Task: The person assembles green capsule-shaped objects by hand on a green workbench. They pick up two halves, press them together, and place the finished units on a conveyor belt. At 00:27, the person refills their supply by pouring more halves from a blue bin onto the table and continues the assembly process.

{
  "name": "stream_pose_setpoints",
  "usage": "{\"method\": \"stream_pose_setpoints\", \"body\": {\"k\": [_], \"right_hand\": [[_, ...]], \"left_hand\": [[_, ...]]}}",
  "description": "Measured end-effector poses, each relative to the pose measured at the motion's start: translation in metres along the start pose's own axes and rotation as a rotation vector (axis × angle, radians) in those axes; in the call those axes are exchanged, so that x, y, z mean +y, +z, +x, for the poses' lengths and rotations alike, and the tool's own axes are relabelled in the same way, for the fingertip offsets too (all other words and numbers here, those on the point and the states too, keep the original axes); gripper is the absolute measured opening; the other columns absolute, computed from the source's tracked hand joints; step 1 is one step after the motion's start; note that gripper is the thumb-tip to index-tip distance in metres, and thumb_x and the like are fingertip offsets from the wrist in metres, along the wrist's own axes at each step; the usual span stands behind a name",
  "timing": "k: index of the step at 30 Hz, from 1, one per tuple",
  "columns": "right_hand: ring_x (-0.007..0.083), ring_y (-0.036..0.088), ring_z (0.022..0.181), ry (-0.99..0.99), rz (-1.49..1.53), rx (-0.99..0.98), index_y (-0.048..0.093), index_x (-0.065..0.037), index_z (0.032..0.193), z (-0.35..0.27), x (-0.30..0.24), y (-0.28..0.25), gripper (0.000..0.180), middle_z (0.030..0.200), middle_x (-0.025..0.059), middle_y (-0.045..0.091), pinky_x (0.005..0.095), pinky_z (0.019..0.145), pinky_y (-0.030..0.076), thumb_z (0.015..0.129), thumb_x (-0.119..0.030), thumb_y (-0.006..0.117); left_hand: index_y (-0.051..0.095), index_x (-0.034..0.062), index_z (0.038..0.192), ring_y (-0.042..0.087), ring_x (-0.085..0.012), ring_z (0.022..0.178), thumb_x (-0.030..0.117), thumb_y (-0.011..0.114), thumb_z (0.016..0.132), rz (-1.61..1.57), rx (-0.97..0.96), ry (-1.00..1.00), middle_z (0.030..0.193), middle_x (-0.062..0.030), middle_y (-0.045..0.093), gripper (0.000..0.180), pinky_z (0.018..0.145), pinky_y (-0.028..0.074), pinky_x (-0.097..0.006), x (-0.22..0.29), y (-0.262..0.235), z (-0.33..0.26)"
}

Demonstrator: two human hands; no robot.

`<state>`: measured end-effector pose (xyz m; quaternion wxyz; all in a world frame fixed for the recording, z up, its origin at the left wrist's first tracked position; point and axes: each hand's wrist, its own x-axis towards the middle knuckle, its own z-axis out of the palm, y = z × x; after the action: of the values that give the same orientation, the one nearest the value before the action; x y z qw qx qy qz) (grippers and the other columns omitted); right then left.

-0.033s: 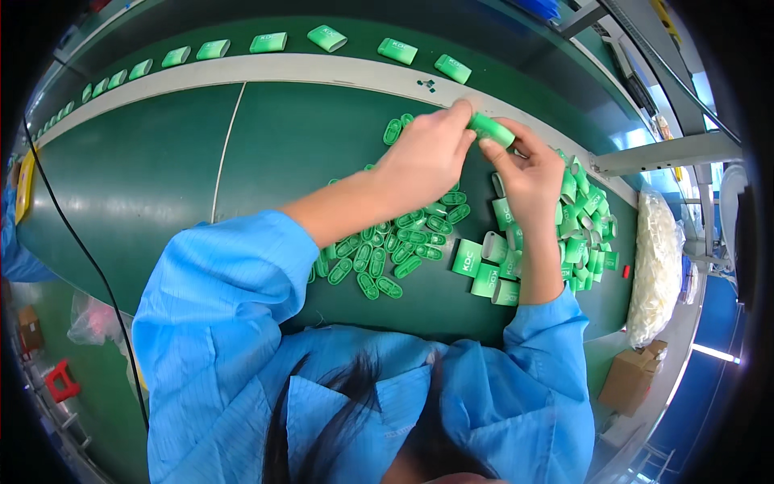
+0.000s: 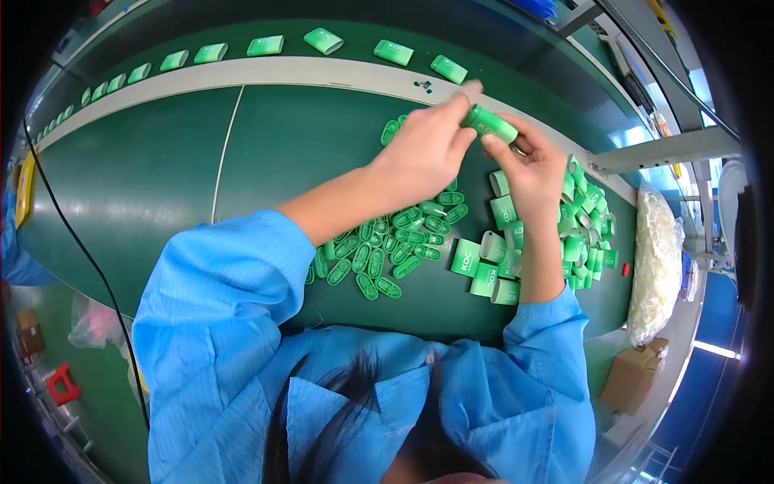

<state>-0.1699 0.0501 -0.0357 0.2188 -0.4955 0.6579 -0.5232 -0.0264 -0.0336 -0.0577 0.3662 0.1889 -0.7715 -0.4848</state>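
My left hand (image 2: 423,153) and my right hand (image 2: 528,165) meet above the green table, both gripping one small green plastic case (image 2: 489,123) between the fingertips. Below the left hand lies a heap of flat green oval caps (image 2: 399,242). Under and right of the right hand sits a pile of green case bodies (image 2: 584,226), with a few standing open-ended near my wrist (image 2: 484,270).
A row of finished green cases (image 2: 266,45) lies spaced along the dark conveyor belt (image 2: 201,24) beyond a pale grey strip (image 2: 242,77). A bag of white parts (image 2: 655,258) lies at the right, a cardboard box (image 2: 633,375) below it. A black cable (image 2: 72,234) runs down the left.
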Motion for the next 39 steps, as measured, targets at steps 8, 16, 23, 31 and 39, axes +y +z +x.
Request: {"method": "stream_pose_setpoints", "body": {"k": [8, 16, 23, 31, 39], "right_hand": [[0.0121, 0.063, 0.071, 0.120, 0.112, -0.109, 0.060, 0.006, 0.104, -0.002, -0.004, 0.000, 0.030, 0.086, 0.0101, 0.067, 0.0230, 0.064, 0.052, 0.077, -0.005, 0.069], [0.0105, 0.065, 0.062, -0.015, -0.129, -0.016, 0.064, 0.000, 0.099, 0.002, 0.007, 0.008, 0.026, 0.075, 0.0086, 0.067, 0.0229, 0.060, 0.050, 0.076, -0.010, 0.069], [0.0117, 0.063, 0.060, 0.203, -0.484, -0.092, 0.063, -0.001, 0.101, 0.100, 0.042, -0.024, 0.035, 0.074, 0.0050, 0.065, 0.0244, 0.060, 0.049, 0.074, -0.023, 0.070], [0.0280, 0.062, 0.061, -0.279, -0.774, 0.136, 0.066, -0.001, 0.089, 0.105, 0.066, -0.046, 0.037, 0.076, 0.0098, 0.066, 0.0355, 0.065, 0.051, 0.074, -0.035, 0.069], [0.0329, 0.060, 0.059, 0.074, -1.406, -0.276, 0.060, -0.001, 0.060, -0.006, 0.002, -0.045, 0.046, 0.057, 0.0151, 0.059, 0.0401, 0.057, 0.049, 0.077, -0.043, 0.065]], "left_hand": [[0.046, -0.0052, 0.116, 0.060, -0.0406, 0.077, 0.009, 0.047, 0.091, 0.108, 0.093, 0.046, 0.087, -0.0259, 0.060, 0.029, 0.066, 0.047, -0.041, -0.004, 0.012, -0.010], [0.045, -0.0026, 0.119, 0.059, -0.0426, 0.079, 0.012, 0.051, 0.089, 0.194, 0.044, 0.066, 0.087, -0.0248, 0.060, 0.034, 0.067, 0.048, -0.043, -0.010, 0.003, 0.002], [0.067, 0.0013, 0.078, 0.060, -0.0318, 0.072, 0.023, 0.064, 0.080, 0.789, -0.069, -0.136, 0.080, -0.0159, 0.061, 0.022, 0.065, 0.048, -0.041, -0.033, -0.042, 0.022], [0.063, 0.0024, 0.083, 0.061, -0.0311, 0.074, 0.022, 0.067, 0.077, 0.722, -0.090, -0.005, 0.081, -0.0121, 0.061, 0.021, 0.066, 0.049, -0.041, -0.044, -0.020, 0.006], [0.058, 0.0061, 0.113, 0.064, -0.0191, 0.071, 0.014, 0.061, 0.084, 0.428, -0.057, 0.011, 0.087, -0.0086, 0.061, 0.030, 0.067, 0.050, -0.028, -0.040, -0.008, 0.017]]}}
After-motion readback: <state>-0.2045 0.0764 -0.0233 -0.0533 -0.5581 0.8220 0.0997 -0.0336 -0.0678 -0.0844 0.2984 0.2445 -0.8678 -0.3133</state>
